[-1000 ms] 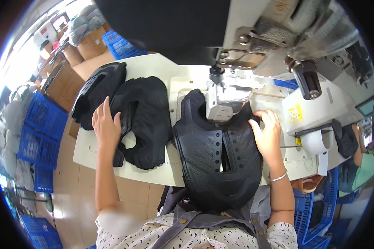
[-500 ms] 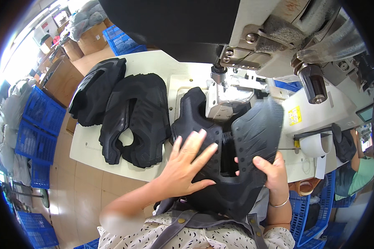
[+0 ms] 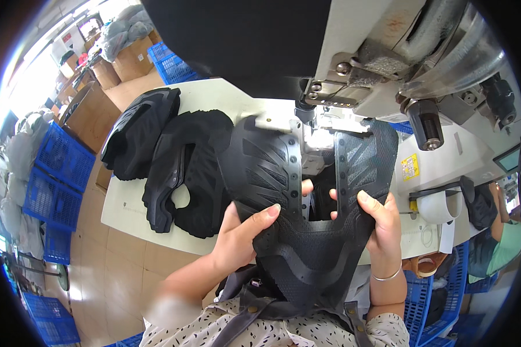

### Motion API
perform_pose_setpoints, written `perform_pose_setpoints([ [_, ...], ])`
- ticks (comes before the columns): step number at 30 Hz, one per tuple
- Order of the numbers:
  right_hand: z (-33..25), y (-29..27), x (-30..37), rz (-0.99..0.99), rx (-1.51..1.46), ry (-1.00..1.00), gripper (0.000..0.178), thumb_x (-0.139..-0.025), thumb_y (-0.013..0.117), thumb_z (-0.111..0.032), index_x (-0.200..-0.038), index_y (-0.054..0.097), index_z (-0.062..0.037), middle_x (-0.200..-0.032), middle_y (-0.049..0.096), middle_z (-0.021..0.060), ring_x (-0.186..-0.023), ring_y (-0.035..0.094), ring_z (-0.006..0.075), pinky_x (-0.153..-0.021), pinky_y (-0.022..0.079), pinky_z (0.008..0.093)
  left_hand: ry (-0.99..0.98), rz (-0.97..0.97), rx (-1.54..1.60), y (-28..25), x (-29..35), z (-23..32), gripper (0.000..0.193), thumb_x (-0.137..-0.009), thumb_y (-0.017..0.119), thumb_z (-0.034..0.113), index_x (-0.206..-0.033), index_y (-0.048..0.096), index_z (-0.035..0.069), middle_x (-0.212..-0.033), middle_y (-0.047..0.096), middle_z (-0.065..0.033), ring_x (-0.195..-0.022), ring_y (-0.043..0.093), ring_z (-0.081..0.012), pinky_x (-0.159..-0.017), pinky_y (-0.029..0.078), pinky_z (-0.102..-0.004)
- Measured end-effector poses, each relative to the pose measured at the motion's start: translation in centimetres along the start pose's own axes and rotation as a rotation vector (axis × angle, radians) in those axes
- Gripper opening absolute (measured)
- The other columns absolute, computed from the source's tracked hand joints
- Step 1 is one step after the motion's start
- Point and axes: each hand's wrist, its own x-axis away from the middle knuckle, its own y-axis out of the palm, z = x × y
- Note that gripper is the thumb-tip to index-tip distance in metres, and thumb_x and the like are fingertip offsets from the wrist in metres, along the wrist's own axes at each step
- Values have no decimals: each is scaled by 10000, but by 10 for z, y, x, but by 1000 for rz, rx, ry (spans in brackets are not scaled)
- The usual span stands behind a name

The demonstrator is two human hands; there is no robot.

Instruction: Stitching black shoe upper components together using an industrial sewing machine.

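Observation:
A black shoe upper, laid out flat with a U-shaped opening and rows of eyelet holes, is held up in front of me. My left hand grips its left side, thumb on top and fingers behind, one fingertip showing in the opening. On its right side, my right hand pinches it the same way, fingertips also showing through the opening. The upper's far ends reach toward the sewing machine head. Part of the machine's lower arm is hidden behind the upper.
Left on the white table lie a stack of black uppers and another pile behind it. Blue crates stand at far left, a blue basket at lower right. A co-worker's green sleeve shows at right.
My left hand has gone from lying spread on the upper to gripping its left side. The upper's left flap has swung up, showing its textured face, and the piece is now held by both hands.

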Motion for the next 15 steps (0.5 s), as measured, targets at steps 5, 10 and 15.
perform_pose_setpoints([
  [5, -11, -4, -6, -43, 5, 60, 286, -836, 463, -13, -1100, 466, 98, -964, 598, 242, -815, 639, 284, -689, 567, 373, -43, -29, -20, 3, -17, 12, 361, -845, 435, 28, -1192, 429, -73, -1174, 538, -158, -1046, 547, -223, -893, 454, -344],
  [10, -11, -11, -6, -10, -13, -29, 308, -818, 468, -14, -1107, 461, 91, -1000, 595, 226, -859, 630, 264, -776, 532, 346, -22, 11, -91, 9, -32, 11, 427, -795, 428, 33, -1191, 395, -123, -1165, 520, -245, -1043, 549, -286, -909, 449, -384],
  [15, -3, -15, 1, 7, 36, -128, 331, -819, 477, -22, -1130, 428, 79, -1023, 584, 225, -905, 618, 256, -815, 514, 344, 49, -6, -117, 9, -32, 5, 416, -807, 437, 38, -1190, 403, -120, -1156, 527, -241, -1038, 552, -285, -900, 456, -383],
])
